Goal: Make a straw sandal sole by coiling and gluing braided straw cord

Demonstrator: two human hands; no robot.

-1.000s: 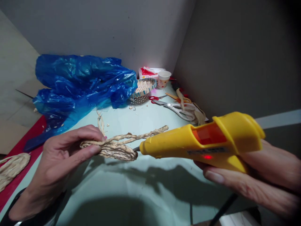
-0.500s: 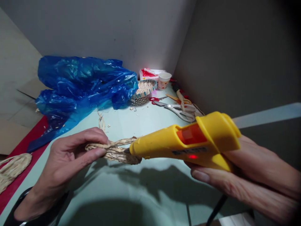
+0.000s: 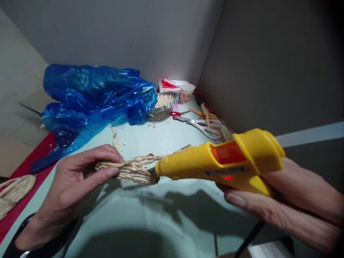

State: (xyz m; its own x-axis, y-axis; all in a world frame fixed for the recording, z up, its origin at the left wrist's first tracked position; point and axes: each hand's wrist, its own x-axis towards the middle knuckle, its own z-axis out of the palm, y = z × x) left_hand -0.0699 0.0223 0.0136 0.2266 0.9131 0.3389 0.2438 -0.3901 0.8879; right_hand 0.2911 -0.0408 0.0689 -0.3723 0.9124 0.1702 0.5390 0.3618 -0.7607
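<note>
My left hand point(image 3: 83, 179) pinches a flat coil of braided straw cord point(image 3: 137, 173) between thumb and fingers, above the pale green table. One strand of the cord runs off to the right, behind the glue gun. My right hand point(image 3: 290, 197) is wrapped round the handle of a yellow hot glue gun point(image 3: 193, 161), its red light lit and a clear glue stick point(image 3: 309, 134) poking out of its back. The dark nozzle tip is at the right end of the coil, at the seam between strand and coil. Any fresh glue there is too small to make out.
A crumpled blue plastic bag point(image 3: 99, 93) lies at the back left. Beyond the coil are a small woven basket point(image 3: 166, 101), a paper cup point(image 3: 186, 94), and several scissors point(image 3: 199, 123). More braided cord point(image 3: 16, 193) rests on red cloth at left. Walls close the back and right.
The glue gun in my right hand has moved right along the coil, its nozzle going from mid-coil to near the right end. My left hand keeps its hold, barely shifted.
</note>
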